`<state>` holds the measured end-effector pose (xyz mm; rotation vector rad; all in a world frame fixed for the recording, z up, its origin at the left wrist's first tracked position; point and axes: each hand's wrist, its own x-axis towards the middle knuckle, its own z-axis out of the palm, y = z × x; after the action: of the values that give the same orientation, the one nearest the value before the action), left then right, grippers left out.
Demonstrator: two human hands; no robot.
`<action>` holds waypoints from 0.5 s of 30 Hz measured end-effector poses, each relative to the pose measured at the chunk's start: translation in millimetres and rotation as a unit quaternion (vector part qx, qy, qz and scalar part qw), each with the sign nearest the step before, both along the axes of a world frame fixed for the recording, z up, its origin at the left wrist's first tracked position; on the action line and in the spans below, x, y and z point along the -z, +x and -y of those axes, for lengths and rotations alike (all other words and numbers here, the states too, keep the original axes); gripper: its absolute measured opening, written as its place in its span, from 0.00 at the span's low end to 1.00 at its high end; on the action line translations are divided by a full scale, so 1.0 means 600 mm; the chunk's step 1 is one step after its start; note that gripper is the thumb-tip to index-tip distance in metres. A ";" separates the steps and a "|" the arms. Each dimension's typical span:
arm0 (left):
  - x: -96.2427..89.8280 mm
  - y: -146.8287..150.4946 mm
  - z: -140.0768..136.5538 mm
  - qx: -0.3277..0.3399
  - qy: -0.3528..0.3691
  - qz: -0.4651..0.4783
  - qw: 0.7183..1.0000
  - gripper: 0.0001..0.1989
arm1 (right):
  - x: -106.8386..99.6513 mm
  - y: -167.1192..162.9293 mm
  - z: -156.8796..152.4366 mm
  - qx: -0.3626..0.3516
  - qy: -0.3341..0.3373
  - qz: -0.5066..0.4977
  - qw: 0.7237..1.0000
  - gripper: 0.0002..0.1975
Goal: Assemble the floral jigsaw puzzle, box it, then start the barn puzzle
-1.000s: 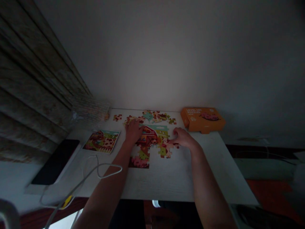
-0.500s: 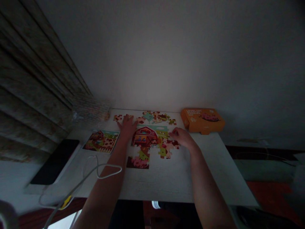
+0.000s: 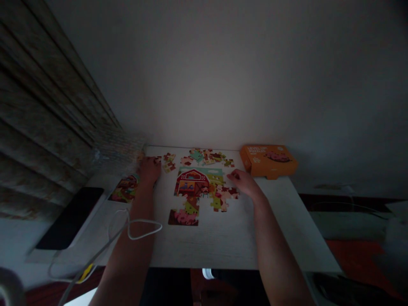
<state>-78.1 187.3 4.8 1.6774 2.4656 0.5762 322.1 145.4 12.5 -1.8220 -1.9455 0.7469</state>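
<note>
My left hand (image 3: 149, 169) is at the far left of the table, its fingers curled over a brown and white puzzle piece (image 3: 157, 160). My right hand (image 3: 241, 179) is beside the upper right edge of the partly joined farm puzzle (image 3: 193, 182), thumb and fingertips pinched together. Whatever those right fingertips hold, if anything, is too dark and small to make out. The joined part shows a red barn, a cow on the right and pink pigs at the lower left. Several loose puzzle pieces (image 3: 208, 156) lie behind it, and more pieces (image 3: 168, 162) lie just right of my left hand.
A picture card (image 3: 124, 190) of the farm lies partly under my left arm. The orange puzzle box (image 3: 269, 160) stands at the back right. On the left are a phone (image 3: 72, 219), a white cable (image 3: 145, 229) and clear bubble wrap (image 3: 117, 151) by the curtain (image 3: 51, 114).
My left hand has moved left from the loose pieces behind the barn to the far-left piece, its spread fingers now curled. The pieces it covered show. My right hand stays in place.
</note>
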 end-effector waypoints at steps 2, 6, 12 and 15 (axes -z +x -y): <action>0.002 -0.008 -0.005 0.008 -0.001 0.022 1.000 0.17 | 0.001 0.003 -0.002 0.004 0.000 -0.002 1.000 0.13; 0.006 -0.020 -0.011 0.004 -0.017 0.060 0.998 0.17 | 0.004 0.012 -0.007 0.016 0.005 -0.015 1.000 0.13; 0.009 -0.016 -0.008 0.043 -0.047 0.034 0.997 0.26 | 0.010 0.018 -0.008 0.034 0.014 -0.017 0.999 0.14; 0.012 -0.014 -0.008 0.078 -0.074 0.023 0.994 0.26 | 0.010 0.017 -0.006 0.030 0.025 -0.019 0.999 0.14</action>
<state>-86.3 192.2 -2.4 1.7566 2.2571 0.3988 332.1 149.1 6.7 -1.8157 -1.8608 0.7033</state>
